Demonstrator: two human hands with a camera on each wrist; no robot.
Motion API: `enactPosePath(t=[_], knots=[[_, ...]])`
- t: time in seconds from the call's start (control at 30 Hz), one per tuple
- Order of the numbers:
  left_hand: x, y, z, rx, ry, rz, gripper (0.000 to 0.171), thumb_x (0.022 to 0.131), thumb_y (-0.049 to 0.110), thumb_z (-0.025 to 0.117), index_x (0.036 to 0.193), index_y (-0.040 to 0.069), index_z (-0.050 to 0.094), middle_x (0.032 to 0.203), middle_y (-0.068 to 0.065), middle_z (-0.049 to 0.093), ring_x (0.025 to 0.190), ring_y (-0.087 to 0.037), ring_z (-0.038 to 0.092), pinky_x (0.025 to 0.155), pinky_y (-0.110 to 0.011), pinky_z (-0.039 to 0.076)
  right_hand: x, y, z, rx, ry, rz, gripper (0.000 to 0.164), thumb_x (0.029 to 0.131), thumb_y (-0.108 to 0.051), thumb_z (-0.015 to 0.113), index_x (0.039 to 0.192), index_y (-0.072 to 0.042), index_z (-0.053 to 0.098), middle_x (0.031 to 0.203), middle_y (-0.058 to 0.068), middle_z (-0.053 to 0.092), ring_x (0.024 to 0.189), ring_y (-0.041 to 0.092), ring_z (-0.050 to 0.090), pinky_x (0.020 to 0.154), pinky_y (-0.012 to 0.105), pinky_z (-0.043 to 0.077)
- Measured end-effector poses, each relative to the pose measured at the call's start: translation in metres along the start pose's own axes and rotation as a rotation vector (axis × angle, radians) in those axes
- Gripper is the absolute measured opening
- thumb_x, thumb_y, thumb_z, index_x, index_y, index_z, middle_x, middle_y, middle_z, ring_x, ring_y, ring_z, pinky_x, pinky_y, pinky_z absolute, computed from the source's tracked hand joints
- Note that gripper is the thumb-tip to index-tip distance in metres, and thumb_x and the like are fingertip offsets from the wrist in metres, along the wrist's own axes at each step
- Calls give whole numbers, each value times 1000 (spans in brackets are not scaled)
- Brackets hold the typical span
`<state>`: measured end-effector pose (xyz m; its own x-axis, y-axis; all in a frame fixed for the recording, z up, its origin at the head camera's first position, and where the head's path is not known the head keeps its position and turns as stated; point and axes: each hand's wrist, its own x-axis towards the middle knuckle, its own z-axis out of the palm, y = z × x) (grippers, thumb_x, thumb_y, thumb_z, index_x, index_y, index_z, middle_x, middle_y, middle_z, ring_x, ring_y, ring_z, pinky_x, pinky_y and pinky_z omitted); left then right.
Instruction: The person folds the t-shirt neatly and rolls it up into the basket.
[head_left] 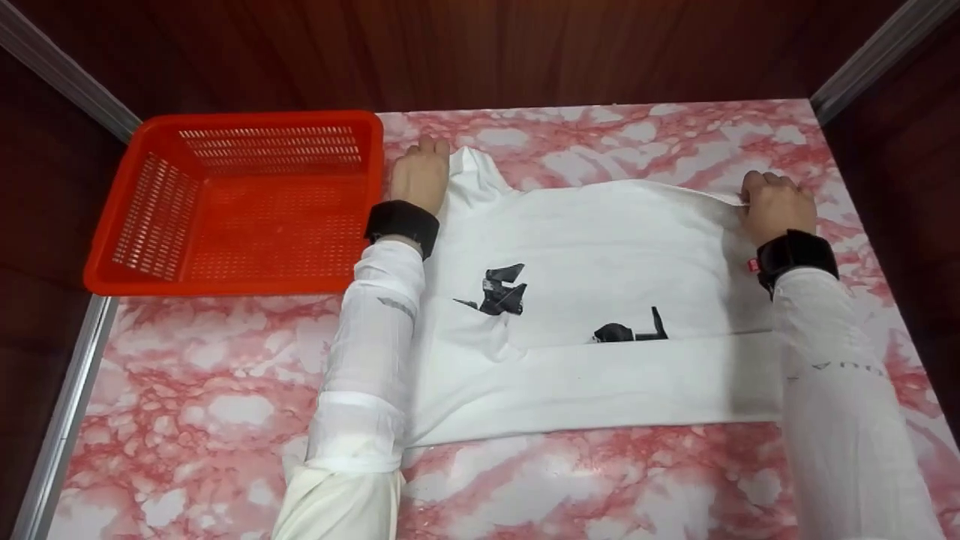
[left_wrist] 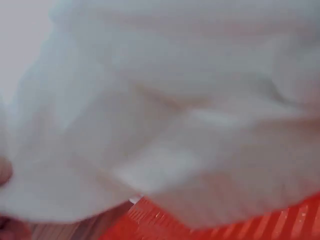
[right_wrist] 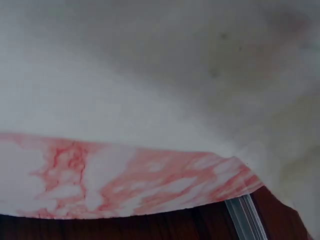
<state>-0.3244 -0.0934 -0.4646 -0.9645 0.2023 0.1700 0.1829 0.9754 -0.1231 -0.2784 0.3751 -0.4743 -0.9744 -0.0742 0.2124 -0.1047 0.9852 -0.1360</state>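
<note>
A white T-shirt (head_left: 585, 247) with black printed patches lies spread on the table, a long strip of it folded over along the near side. At its far left corner my left hand (head_left: 421, 178) grips bunched cloth. My right hand (head_left: 780, 204) holds the far right corner, where the edge is lifted slightly and pulled taut. White cloth (left_wrist: 150, 120) fills most of the left wrist view, with fingertips (left_wrist: 5, 171) at its left border. In the right wrist view, cloth (right_wrist: 100, 95) hangs over the table and the right hand's fingers are hidden.
A red plastic basket (head_left: 281, 289) with slotted sides stands left of my left hand, close to it. The pink-and-white marbled table (head_left: 225, 420) is bounded by dark wood-look panels (head_left: 480, 52) at the back and sides, with metal strips (head_left: 870, 60) at the corners.
</note>
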Motion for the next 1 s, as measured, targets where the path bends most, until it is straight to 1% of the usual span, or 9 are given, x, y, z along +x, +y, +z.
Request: enactPosePath(t=[0.1, 0.2, 0.27, 0.37, 0.57, 0.7, 0.83, 0.9, 1.0], knots=[[-5, -3, -13, 2, -25, 60, 38, 90, 31, 57, 117, 4, 54, 104, -16, 62, 77, -29, 65, 59, -37, 54, -3, 2, -6, 25, 31, -20, 11, 89, -4, 57, 99, 2, 54, 88, 26, 54, 69, 50, 53, 61, 60, 39], [-9, -5, -24, -25, -29, 95, 42, 91, 45, 54, 110, 8, 62, 91, -13, 66, 72, -28, 65, 54, -39, 51, -8, 3, -12, 52, 63, -38, 16, 91, -5, 57, 106, -1, 61, 89, 24, 52, 61, 49, 52, 54, 60, 40], [-12, -5, -31, -49, 14, 100, 38, 94, 43, 52, 104, 10, 67, 80, -11, 67, 72, -29, 65, 55, -39, 51, -10, 4, -15, 71, 86, -46, 16, 91, -5, 58, 105, -2, 65, 88, 22, 51, 61, 48, 52, 54, 61, 40], [-18, -5, -39, -96, 119, 129, 29, 96, 32, 53, 101, 11, 71, 76, -11, 68, 71, -30, 65, 57, -41, 52, -14, 4, -18, 85, 128, -62, 15, 91, -4, 58, 104, -1, 65, 88, 22, 50, 62, 48, 52, 55, 61, 40], [-47, -5, -54, -76, 281, 270, 24, 98, 28, 49, 108, 11, 63, 72, -12, 67, 61, -30, 63, 51, -39, 50, -29, 8, -21, 106, 202, -152, 13, 89, 3, 56, 101, 2, 62, 92, 23, 49, 67, 48, 51, 56, 59, 39], [-79, -3, -60, -82, 351, 376, 19, 99, 27, 47, 105, 10, 55, 77, -10, 66, 51, -29, 57, 44, -36, 45, -44, 11, -27, 160, 255, -175, 16, 87, 11, 54, 99, 3, 62, 98, 25, 51, 86, 47, 50, 67, 60, 40], [-124, 1, -57, -122, 382, 480, 7, 96, 14, 53, 101, 10, 55, 84, -8, 62, 52, -24, 54, 44, -31, 43, -70, 20, -29, 191, 333, -221, 19, 86, 16, 52, 95, 4, 65, 100, 24, 56, 92, 45, 50, 73, 59, 39], [-151, 0, -50, -134, 367, 502, 6, 92, 9, 57, 98, 10, 56, 84, -7, 59, 56, -22, 54, 46, -29, 43, -86, 25, -25, 189, 352, -240, 22, 83, 18, 54, 93, 3, 67, 102, 23, 59, 93, 45, 52, 75, 57, 39], [-188, -1, -31, -141, 304, 498, 7, 90, 15, 61, 92, 10, 58, 83, -5, 55, 64, -21, 54, 51, -28, 43, -107, 30, -16, 182, 320, -212, 24, 78, 20, 57, 89, 2, 70, 107, 24, 61, 96, 47, 52, 77, 57, 41]])
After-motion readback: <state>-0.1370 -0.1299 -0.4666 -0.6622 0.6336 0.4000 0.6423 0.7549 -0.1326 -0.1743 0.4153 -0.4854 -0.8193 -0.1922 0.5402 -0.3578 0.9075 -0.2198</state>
